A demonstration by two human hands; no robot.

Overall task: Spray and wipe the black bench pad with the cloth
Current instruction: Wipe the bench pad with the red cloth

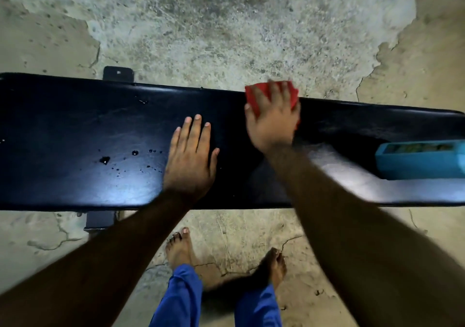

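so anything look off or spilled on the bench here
Only droplets and a small puddle on the bench pad, left of the flat left hand; likely unwiped spray. The right hand presses the red cloth at the far edge.

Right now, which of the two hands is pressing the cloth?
The right hand presses the red cloth at the pad's far edge; the left hand lies flat on bare black pad.

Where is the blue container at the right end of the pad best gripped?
Judging by its pose, the blue container lies lengthwise on the bench pad, its left end free. Come from above, fingers spanning its narrow width near that end; its right part is out of frame.
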